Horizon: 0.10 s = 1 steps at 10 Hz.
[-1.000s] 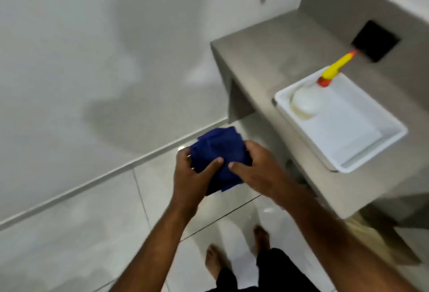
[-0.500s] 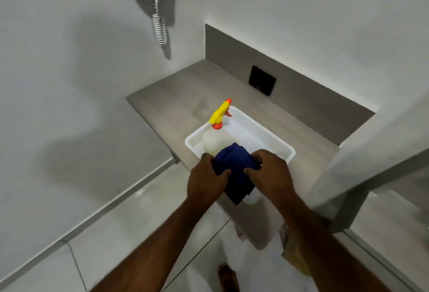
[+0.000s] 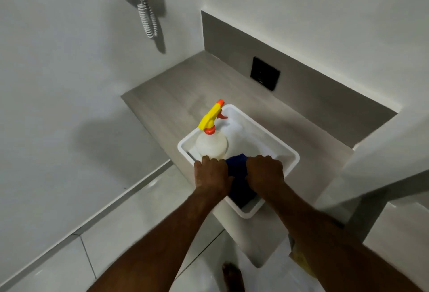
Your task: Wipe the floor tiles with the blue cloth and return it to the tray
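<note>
The dark blue cloth (image 3: pixel 239 180) lies inside the near end of the white tray (image 3: pixel 287 152), which stands on a grey counter. My left hand (image 3: pixel 212 175) grips the cloth's left side and my right hand (image 3: pixel 264 173) grips its right side, both knuckles up over the tray's near half. Much of the cloth is hidden under my hands. The glossy floor tiles (image 3: pixel 144 217) spread out below and to the left of the counter.
A white spray bottle (image 3: pixel 211 144) with a yellow and orange trigger stands in the tray's left part, just beyond my left hand. The grey counter (image 3: pixel 176 96) carries a black wall plate (image 3: pixel 264 73) on its backsplash. A wall phone's coiled cord (image 3: pixel 147 18) hangs above. My bare foot (image 3: pixel 232 276) is on the floor.
My hands have carried the cloth from above the floor tiles over to the counter and down into the tray's near end. The view has swung towards the counter.
</note>
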{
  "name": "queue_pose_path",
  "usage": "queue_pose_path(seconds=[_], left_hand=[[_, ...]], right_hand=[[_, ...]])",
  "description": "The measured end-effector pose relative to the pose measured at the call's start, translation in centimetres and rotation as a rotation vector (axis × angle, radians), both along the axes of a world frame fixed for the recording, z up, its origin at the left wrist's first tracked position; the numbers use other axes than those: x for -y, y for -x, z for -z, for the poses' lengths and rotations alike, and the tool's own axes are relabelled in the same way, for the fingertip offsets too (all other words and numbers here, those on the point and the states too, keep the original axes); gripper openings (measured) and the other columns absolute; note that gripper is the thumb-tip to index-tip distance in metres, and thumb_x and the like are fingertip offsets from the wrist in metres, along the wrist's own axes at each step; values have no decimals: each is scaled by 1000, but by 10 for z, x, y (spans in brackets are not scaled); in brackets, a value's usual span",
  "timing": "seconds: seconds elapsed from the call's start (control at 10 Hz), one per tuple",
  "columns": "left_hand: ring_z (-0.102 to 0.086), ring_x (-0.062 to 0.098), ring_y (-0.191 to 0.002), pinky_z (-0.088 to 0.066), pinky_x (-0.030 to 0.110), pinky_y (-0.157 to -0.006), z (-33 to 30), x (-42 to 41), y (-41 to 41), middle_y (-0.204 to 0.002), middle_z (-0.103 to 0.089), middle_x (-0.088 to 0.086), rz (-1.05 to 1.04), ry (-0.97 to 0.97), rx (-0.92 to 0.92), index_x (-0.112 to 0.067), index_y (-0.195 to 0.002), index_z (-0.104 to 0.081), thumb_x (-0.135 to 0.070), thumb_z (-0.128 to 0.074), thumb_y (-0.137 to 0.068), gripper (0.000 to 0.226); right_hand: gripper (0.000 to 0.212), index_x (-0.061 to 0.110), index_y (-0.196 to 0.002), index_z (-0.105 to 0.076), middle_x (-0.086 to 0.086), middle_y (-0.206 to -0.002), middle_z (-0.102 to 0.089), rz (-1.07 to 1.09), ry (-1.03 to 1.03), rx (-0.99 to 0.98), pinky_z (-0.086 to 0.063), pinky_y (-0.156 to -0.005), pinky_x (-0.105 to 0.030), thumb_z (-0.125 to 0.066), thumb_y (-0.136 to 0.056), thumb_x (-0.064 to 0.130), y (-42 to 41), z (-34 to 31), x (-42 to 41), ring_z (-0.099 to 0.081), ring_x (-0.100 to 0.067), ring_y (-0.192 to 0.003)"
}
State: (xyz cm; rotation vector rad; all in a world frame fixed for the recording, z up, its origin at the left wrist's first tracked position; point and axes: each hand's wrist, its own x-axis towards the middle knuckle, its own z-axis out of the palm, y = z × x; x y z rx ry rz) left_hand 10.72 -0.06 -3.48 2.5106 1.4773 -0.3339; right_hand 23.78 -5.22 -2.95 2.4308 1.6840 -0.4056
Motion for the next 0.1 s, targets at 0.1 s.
queue_pose_path(seconds=[0.1], left_hand=[[-64,29,-78,-39,38,-79,-9,-5,38,-79,-72,7,16,-277,180,-18,-79,-69,-41,-57,-83,26]], right_hand=[[22,16,-68,-60,-3,-62,-62,-207,-400,82,-46,-50,-27,-77,-75,29,29,-12,-6,-62,-21,-52]])
